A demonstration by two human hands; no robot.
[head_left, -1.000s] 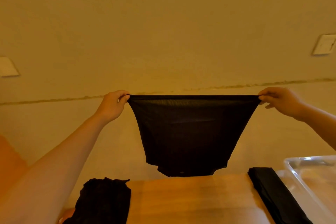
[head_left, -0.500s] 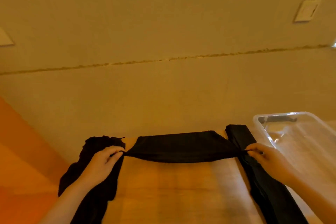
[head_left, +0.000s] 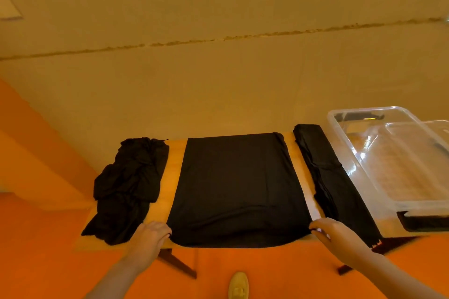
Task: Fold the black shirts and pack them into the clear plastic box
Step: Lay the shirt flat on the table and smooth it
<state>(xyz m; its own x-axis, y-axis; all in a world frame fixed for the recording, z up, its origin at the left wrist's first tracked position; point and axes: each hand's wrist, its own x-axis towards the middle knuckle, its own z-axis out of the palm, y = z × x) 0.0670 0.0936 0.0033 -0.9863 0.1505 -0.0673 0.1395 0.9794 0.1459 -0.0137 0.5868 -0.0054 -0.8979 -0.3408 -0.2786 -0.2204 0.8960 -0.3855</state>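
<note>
- Three dark heaps of cloth lie across a narrow wooden table (head_left: 173, 177), its top smooth and honey-coloured, its dark legs splayed over an orange floor.
- Largest of them, the spread black shirt (head_left: 237, 189) lies flat in the middle, a soft matte trapezoid whose rounded near hem droops slightly over the table's front edge.
- Right of everything sits the clear plastic box (head_left: 364, 158), glossy and round-cornered, with a second transparent piece resting at an angle in it.
- Between box and spread shirt runs a folded black shirt (head_left: 332, 179), a long neat strip.
- On the left end, a crumpled pile of black shirts (head_left: 126, 189) lies rumpled and creased.
- Left hand (head_left: 151, 238) pinches the spread shirt's near left corner, fingers curled on the fabric.
- Right hand (head_left: 337, 235) pinches the near right corner likewise.
- Small pale shoe (head_left: 238, 285) on the floor.
</note>
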